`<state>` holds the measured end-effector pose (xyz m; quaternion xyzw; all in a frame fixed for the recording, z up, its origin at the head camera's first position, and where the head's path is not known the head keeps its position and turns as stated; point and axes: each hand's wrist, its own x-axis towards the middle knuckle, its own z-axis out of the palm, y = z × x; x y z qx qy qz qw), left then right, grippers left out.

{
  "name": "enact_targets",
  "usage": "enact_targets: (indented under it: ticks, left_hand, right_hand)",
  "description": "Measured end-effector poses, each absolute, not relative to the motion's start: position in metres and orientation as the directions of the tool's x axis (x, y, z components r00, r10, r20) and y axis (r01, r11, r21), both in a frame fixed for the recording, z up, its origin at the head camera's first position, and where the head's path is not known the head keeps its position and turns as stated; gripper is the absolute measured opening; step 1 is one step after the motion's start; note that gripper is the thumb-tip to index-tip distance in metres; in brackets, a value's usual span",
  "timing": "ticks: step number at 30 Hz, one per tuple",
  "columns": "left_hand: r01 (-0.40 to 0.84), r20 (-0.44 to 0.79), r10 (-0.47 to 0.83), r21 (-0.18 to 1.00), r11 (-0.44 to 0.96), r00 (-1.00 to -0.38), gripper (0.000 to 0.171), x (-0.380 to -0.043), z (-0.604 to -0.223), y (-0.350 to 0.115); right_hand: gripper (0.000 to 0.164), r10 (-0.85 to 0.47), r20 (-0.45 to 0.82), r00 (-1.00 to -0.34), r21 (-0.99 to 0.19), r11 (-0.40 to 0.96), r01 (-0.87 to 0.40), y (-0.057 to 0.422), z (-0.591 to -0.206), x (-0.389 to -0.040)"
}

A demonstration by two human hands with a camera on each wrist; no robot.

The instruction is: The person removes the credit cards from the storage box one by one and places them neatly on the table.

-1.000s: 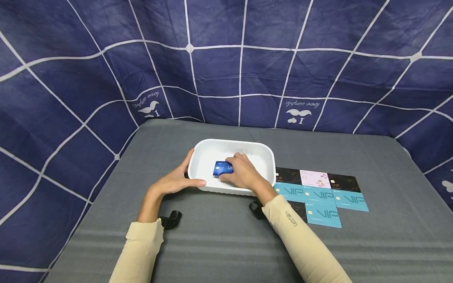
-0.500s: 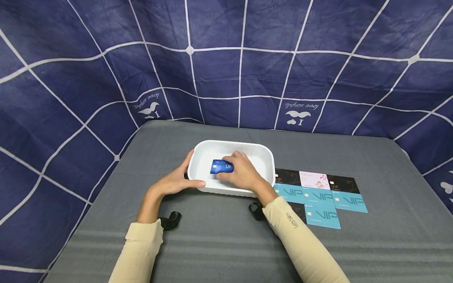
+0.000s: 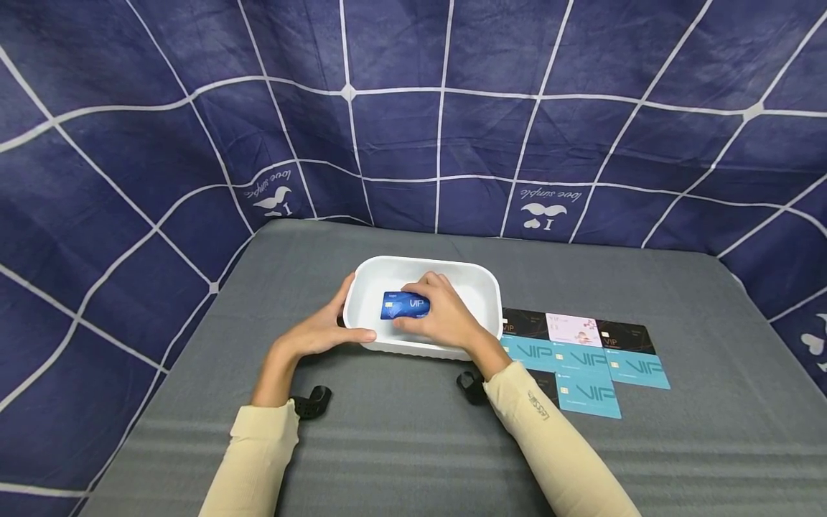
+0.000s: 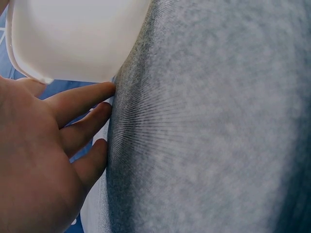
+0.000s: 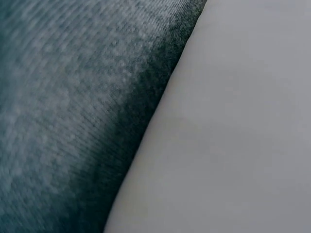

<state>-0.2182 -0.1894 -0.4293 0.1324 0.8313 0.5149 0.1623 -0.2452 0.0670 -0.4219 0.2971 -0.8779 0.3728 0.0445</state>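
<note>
My right hand (image 3: 442, 316) reaches into a white plastic box (image 3: 477, 287) and pinches a blue VIP card (image 3: 395, 305) with a gold chip between thumb and fingers. The card lies face up over the box's floor, its right end partly covered by the hand. At the box's left end, my left hand (image 3: 316, 330) holds it, thumb along the near rim and fingers against the far left corner. In the left wrist view, several fingers of the left hand (image 4: 43, 145) are spread beside the box (image 4: 77, 43), tips down by the cloth. The right wrist view shows just the box's wall (image 5: 233, 126) and grey cloth.
Right of the box, several VIP cards lie in rows: black cards (image 3: 627, 337), a pink card (image 3: 573, 329) and teal cards (image 3: 589, 395). Black wrist devices (image 3: 312, 403) are on both wrists. Grey cloth (image 3: 388, 445) covers the table; a blue gridded curtain (image 3: 400, 136) hangs behind.
The blue card has shifted slightly left inside the box, and more of its face shows past my right fingers. My left hand and the box have stayed in place.
</note>
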Motion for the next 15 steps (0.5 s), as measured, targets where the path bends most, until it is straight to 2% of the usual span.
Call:
enact_targets:
  ticks: [7, 15]
  left_hand:
    - [0.059, -0.121, 0.39, 0.906, 0.42, -0.913, 0.117, -0.217, -0.428, -0.189]
    - [0.071, -0.114, 0.389, 0.9, 0.43, -0.914, 0.117, -0.217, -0.427, -0.189]
  right_hand:
    - [0.055, -0.484, 0.33, -0.81, -0.635, 0.522, -0.57, 0.069, -0.42, -0.243]
    - [0.051, -0.433, 0.36, -0.826, -0.702, 0.458, -0.546, 0.082, -0.412, -0.243]
